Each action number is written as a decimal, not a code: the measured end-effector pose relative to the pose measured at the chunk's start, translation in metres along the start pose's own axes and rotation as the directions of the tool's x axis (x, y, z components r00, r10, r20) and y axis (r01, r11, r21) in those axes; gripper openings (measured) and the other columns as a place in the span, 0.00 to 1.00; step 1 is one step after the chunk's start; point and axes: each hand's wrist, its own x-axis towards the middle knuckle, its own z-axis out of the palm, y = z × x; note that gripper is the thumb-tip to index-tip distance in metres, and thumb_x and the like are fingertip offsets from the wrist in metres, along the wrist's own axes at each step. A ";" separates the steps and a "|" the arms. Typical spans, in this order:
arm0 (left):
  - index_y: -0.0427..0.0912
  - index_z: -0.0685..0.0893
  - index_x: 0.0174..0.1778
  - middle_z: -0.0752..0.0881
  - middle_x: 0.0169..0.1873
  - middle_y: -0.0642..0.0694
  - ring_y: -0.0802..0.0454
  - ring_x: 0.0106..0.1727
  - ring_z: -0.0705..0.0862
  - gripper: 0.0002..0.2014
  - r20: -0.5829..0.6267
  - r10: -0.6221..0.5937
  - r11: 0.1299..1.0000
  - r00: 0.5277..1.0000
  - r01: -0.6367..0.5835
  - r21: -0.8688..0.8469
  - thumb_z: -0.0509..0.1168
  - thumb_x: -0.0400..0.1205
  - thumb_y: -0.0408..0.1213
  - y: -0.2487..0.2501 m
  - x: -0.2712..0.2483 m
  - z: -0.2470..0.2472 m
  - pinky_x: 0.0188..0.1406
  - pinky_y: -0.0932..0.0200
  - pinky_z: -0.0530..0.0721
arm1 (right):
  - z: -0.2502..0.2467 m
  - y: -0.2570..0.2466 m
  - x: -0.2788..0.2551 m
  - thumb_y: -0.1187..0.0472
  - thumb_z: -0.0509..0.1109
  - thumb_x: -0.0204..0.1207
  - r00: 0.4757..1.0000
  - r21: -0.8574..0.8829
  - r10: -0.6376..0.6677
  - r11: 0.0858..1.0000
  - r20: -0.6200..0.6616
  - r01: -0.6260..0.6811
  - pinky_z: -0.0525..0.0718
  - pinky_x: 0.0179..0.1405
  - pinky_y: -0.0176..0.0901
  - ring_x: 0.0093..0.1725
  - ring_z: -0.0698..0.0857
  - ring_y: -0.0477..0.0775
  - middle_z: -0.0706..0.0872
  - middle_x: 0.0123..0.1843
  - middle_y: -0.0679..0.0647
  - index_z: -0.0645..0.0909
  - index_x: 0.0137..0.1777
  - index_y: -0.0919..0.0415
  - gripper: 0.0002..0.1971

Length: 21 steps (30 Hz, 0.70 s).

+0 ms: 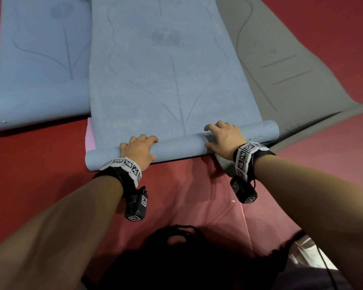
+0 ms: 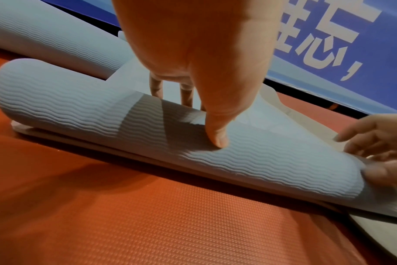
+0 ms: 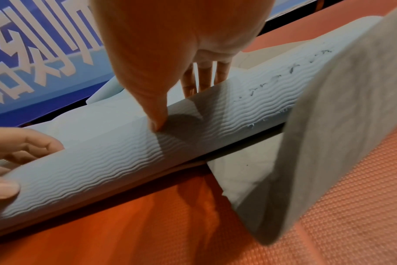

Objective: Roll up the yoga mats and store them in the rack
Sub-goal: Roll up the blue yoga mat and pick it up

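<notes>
A blue yoga mat lies spread away from me on the red floor. Its near end is wound into a tight roll, ribbed side out. My left hand grips the left part of the roll, fingers curled over the top and thumb pressing the near side. My right hand grips the right part the same way, thumb on the ribbed face. The rack is not in view.
A second blue mat lies to the left, its near end rolled. A grey mat lies on the right, one raised flap close to my right hand. A pink edge shows under the middle mat. A blue banner stands beyond.
</notes>
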 end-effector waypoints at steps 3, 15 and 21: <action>0.62 0.73 0.74 0.78 0.68 0.53 0.47 0.70 0.72 0.23 0.004 -0.005 1.000 1.000 0.005 -0.013 0.68 0.83 0.45 -0.001 0.004 0.000 0.66 0.41 0.65 | 0.002 0.000 -0.001 0.46 0.81 0.64 0.998 -0.016 -0.038 0.999 0.040 0.039 0.72 0.65 0.54 0.60 0.77 0.62 0.76 0.61 0.56 0.75 0.70 0.47 0.34; 0.62 0.72 0.74 0.76 0.68 0.52 0.45 0.70 0.70 0.21 -0.068 -0.027 0.999 0.997 0.025 -0.027 0.63 0.86 0.41 0.000 0.016 0.001 0.66 0.42 0.64 | -0.001 0.002 0.017 0.47 0.77 0.71 1.000 -0.073 -0.015 0.997 0.007 0.015 0.69 0.61 0.53 0.64 0.72 0.59 0.77 0.63 0.50 0.80 0.71 0.40 0.26; 0.59 0.80 0.71 0.73 0.71 0.53 0.47 0.73 0.67 0.21 -0.082 -0.034 0.994 0.996 0.025 -0.102 0.64 0.82 0.39 0.001 0.024 0.000 0.70 0.43 0.63 | -0.006 0.004 0.032 0.48 0.74 0.74 0.999 -0.044 0.002 0.999 0.038 -0.001 0.71 0.62 0.52 0.65 0.75 0.59 0.78 0.65 0.51 0.78 0.72 0.43 0.25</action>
